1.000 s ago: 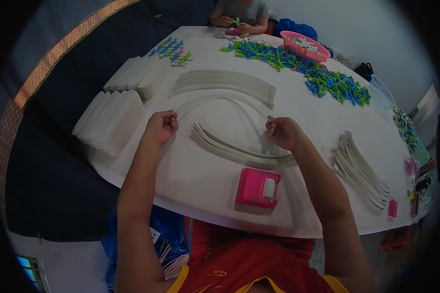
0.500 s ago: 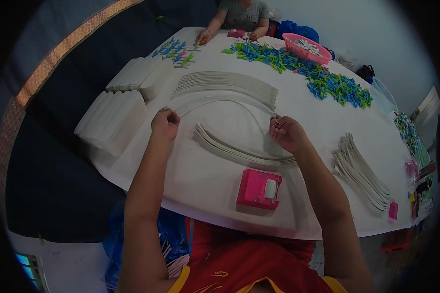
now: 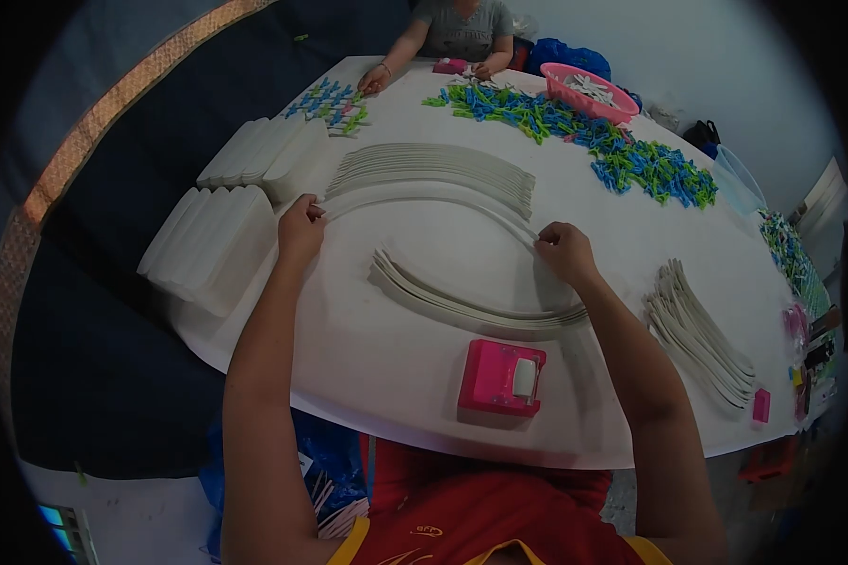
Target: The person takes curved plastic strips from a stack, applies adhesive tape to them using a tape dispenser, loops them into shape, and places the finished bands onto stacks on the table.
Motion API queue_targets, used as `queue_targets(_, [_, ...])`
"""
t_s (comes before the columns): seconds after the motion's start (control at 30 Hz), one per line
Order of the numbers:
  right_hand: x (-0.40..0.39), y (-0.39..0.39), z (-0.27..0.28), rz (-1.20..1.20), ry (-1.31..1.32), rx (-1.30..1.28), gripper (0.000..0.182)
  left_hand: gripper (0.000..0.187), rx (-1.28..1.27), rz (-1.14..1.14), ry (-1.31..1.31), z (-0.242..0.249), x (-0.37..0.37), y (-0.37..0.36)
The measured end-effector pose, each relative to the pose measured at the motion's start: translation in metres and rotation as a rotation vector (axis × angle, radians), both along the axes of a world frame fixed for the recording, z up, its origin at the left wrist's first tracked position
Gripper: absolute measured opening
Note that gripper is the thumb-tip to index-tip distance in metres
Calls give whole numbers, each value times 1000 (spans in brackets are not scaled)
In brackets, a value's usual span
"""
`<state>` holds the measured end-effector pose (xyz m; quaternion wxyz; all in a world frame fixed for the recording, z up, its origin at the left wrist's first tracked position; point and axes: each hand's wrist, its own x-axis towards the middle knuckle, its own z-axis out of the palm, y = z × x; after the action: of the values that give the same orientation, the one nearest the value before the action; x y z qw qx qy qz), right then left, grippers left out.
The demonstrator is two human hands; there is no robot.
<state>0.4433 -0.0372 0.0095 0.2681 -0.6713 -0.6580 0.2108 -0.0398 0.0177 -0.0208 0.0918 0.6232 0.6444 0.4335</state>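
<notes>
A thin white curved strip [image 3: 424, 192] spans between my two hands, arched away from me. My left hand [image 3: 301, 226] is closed on its left end, and my right hand [image 3: 564, 252] is closed on its right end. Just beyond the strip lies a row of similar curved strips [image 3: 433, 168], side by side. Nearer to me, below the held strip, is a smaller bundle of curved strips [image 3: 471, 306]. A pink tape dispenser [image 3: 501, 379] with a white roll sits near the table's front edge.
Stacked white oval pieces [image 3: 212, 247] stand at the left. Blue and green clips [image 3: 575, 132] spread across the back, by a pink basket [image 3: 589, 92]. More strips [image 3: 697, 334] lie at the right. Across the white table [image 3: 349, 367], a person [image 3: 457, 33] reaches to some clips.
My left hand has moved slightly left and my right hand slightly right, fingers now closed further round the strip's ends. The other person's hand has shifted left.
</notes>
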Motion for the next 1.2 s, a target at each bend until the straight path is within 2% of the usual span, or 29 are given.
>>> queue_targets(0.07, [2,11,-14,-19,-36,132,21,37,16,23,6,-4,-2,13])
queue_targets(0.37, [-7,35,-26,-65,-5,222,22,33,6,44,-19,-8,-6,39])
queue_targets(0.87, [-9,36,-24,-120,31,106,26,34,-24,199,-13,-3,0,38])
queue_targets(1.2, [-11,33,-19,-121,36,94,26,32,-33,218,2,0,3,38])
